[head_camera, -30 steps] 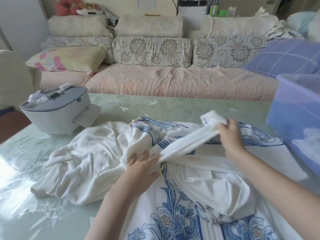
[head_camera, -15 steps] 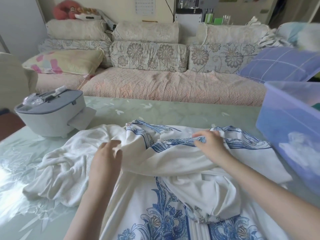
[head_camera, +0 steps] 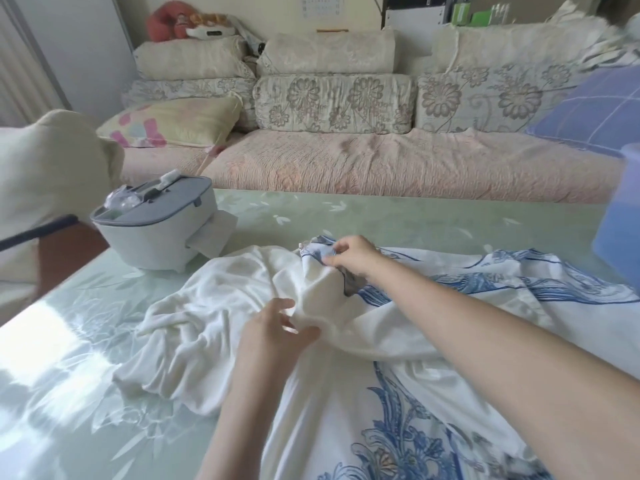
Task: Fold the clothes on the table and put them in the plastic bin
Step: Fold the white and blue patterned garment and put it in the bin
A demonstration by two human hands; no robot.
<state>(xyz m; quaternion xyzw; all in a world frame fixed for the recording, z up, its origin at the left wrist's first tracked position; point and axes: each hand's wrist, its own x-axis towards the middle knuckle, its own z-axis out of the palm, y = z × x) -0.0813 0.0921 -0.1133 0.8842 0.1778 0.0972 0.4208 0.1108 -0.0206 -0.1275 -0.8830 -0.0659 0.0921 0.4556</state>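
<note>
Head view: both hands work a bunched fold of cloth mid-table.
The right hand (head_camera: 349, 254) pinches the far corner of the blue-printed garment (head_camera: 415, 403) between thumb and fingertips, while the left hand (head_camera: 277, 329), nearer, has its fingers curled onto a white fold (head_camera: 317, 299). Motion blur hides the exact grip. Holding both ends likely lets the person straighten that part for folding. A plain white garment (head_camera: 194, 320) lies crumpled to the left on the table (head_camera: 311, 216). The plastic bin (head_camera: 618, 216) waits at the right edge, within easy reach.
</note>
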